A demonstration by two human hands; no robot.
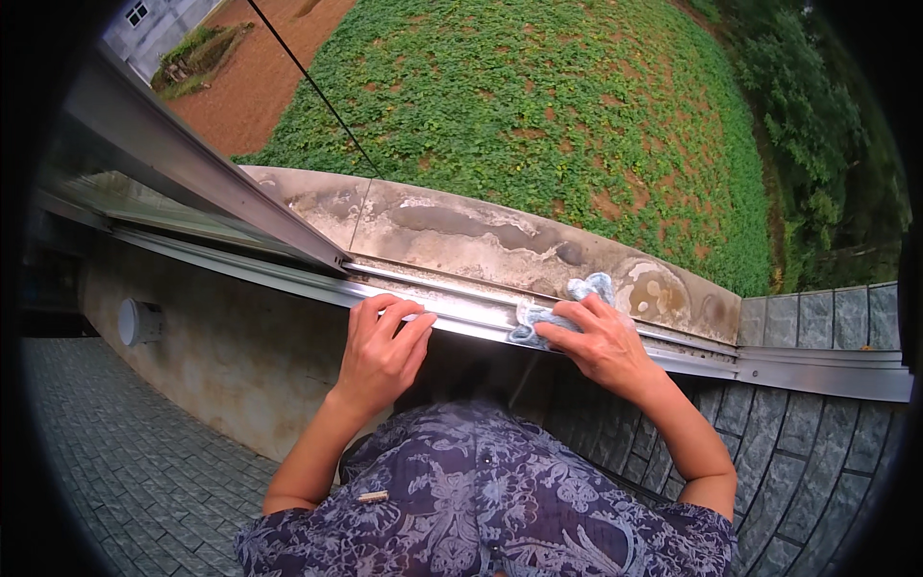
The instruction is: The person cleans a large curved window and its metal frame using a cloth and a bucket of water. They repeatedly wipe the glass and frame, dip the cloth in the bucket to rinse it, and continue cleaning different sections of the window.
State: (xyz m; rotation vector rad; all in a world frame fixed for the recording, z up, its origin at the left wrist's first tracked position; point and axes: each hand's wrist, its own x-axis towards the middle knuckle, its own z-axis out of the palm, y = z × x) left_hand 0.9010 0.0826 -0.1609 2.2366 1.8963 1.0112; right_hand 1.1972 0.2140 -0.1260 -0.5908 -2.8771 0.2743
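Observation:
My right hand (602, 342) grips a crumpled pale blue-grey cloth (539, 323) and presses it onto the aluminium window track (469, 311). Part of the cloth sticks up beyond my fingers toward the outer sill. To the left, my left hand (386, 350) rests at the inner edge of the same track with bent fingers. Its fingertips meet the metal, and whether anything lies between them is hard to see. Wet, shiny patches and dark grime show along the track grooves between my hands.
A sliding window sash (209, 159) stands at the left end of the open stretch. Beyond the track lies a stained concrete sill (461, 227), above a green planted field (519, 108). Grey wall tiles (779, 425) flank the right side. A white bucket (140, 322) is at the lower left.

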